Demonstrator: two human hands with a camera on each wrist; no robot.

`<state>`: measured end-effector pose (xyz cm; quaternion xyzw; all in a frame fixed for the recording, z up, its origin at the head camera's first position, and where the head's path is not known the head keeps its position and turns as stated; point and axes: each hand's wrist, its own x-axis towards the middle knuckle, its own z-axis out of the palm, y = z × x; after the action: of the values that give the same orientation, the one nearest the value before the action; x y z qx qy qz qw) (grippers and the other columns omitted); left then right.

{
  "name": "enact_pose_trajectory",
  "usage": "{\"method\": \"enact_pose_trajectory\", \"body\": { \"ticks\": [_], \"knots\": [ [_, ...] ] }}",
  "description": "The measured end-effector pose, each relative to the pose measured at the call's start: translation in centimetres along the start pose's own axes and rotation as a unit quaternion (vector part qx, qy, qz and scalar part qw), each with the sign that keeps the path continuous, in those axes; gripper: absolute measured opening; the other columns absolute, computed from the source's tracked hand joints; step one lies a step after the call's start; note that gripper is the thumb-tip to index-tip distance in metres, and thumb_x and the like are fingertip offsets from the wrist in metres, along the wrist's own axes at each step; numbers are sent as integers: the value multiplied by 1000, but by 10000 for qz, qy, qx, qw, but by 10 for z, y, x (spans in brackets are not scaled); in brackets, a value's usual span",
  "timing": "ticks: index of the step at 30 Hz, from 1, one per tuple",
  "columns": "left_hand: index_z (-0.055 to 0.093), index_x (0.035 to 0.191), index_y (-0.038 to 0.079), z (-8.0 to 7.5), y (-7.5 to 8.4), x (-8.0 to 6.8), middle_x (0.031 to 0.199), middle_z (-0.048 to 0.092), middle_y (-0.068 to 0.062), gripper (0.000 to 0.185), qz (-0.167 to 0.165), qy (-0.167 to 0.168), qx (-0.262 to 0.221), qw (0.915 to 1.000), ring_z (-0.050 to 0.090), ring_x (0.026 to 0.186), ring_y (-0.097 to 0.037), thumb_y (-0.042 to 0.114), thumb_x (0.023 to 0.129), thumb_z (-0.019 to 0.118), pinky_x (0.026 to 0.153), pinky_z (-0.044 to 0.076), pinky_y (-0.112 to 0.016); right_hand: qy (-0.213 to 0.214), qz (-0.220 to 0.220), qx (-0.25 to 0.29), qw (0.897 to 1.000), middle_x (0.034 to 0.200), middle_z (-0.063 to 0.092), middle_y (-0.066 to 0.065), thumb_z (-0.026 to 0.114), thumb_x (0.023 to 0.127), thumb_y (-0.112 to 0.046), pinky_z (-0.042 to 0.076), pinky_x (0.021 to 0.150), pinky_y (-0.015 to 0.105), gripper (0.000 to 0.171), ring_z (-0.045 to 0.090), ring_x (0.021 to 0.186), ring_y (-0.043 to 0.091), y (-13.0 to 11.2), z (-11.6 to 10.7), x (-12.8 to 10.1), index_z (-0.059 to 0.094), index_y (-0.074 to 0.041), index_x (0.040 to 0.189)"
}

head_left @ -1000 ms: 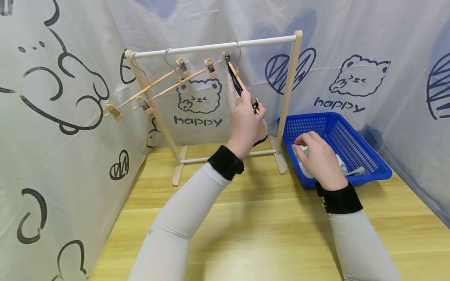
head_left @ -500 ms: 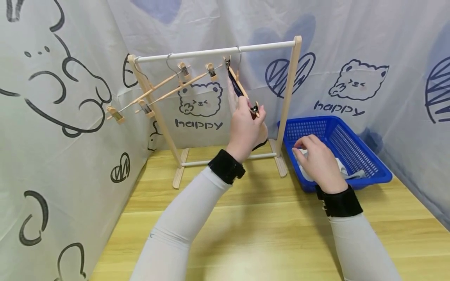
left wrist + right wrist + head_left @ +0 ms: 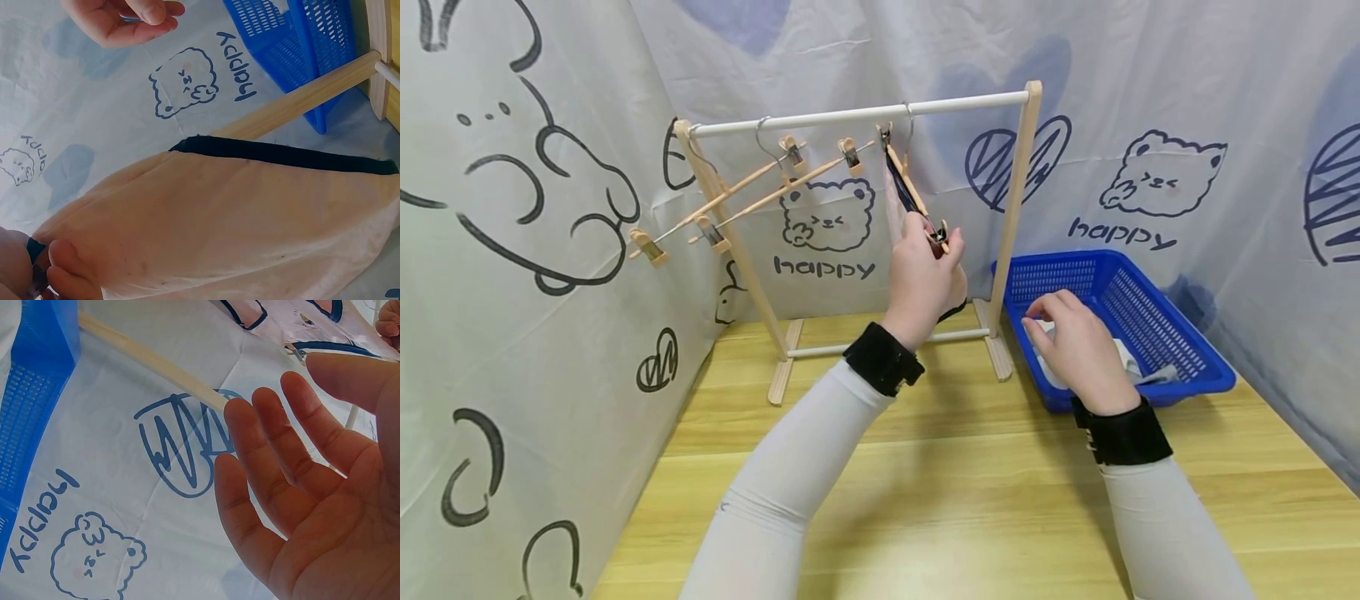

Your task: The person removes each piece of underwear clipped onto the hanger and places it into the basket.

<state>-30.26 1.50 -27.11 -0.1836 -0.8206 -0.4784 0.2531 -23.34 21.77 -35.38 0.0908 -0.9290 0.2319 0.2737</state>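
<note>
My left hand [image 3: 919, 271] grips the near end of a wooden clip hanger [image 3: 908, 181] on the rack's rail, with its fingers at the near metal clip [image 3: 940, 235]. From this hanger hangs a small pink garment with dark navy trim [image 3: 315, 325]; the head view shows it nearly edge-on. In the left wrist view, the garment's pale cloth [image 3: 219, 206] spreads out from my fingers. My right hand [image 3: 1078, 346] holds nothing, its fingers loosely bent over the near left part of a blue basket [image 3: 1150, 312].
White cloth [image 3: 1129, 360] lies in the basket, partly behind my right hand. Two more clip hangers [image 3: 808, 179] hang without clothes on the left of the wood-and-white rack [image 3: 1030, 150]. The rack stands on a wood-grain table [image 3: 985, 483], with printed curtains [image 3: 1150, 67] close behind.
The head view has tilted up slightly, so everything sits a little lower. The hanger's near end has shifted slightly left with my left hand. My right hand stays over the basket.
</note>
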Motion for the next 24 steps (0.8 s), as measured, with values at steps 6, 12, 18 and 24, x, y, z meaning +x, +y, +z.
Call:
{"method": "enact_pose_trajectory", "body": {
  "ticks": [6, 12, 18, 24],
  "knots": [
    [47, 106, 2, 0, -1, 0, 92, 68, -16, 21, -22, -45, 145, 9999, 73, 81, -22, 18, 105, 60, 67, 58, -25, -11, -32, 21, 10000, 104, 62, 18, 69, 99, -12, 52, 80, 51, 11, 63, 95, 35, -1, 0, 0, 66, -3, 102],
    [47, 107, 0, 0, 0, 1, 99, 69, -20, 20, -27, -83, 247, 9997, 74, 87, -25, 15, 105, 60, 72, 60, -29, -7, -62, 22, 10000, 104, 62, 17, 69, 99, -12, 52, 79, 50, 10, 63, 94, 35, 0, 1, -1, 66, -3, 102],
    [46, 107, 0, 0, -2, 1, 97, 68, -20, 20, -40, -89, 220, 9997, 74, 86, -26, 14, 104, 60, 70, 60, -29, 20, -104, 30, 9999, 103, 62, 17, 70, 99, -11, 53, 78, 50, 10, 64, 92, 35, 0, 1, 0, 66, -3, 101],
    [46, 106, 0, -1, -5, 1, 92, 67, -19, 20, 63, -41, 282, 9996, 73, 82, -26, 13, 104, 60, 67, 58, -27, 23, -113, 15, 9999, 103, 62, 17, 70, 99, -11, 52, 78, 50, 10, 63, 92, 35, 1, 2, 0, 66, -2, 101]
  ]
}}
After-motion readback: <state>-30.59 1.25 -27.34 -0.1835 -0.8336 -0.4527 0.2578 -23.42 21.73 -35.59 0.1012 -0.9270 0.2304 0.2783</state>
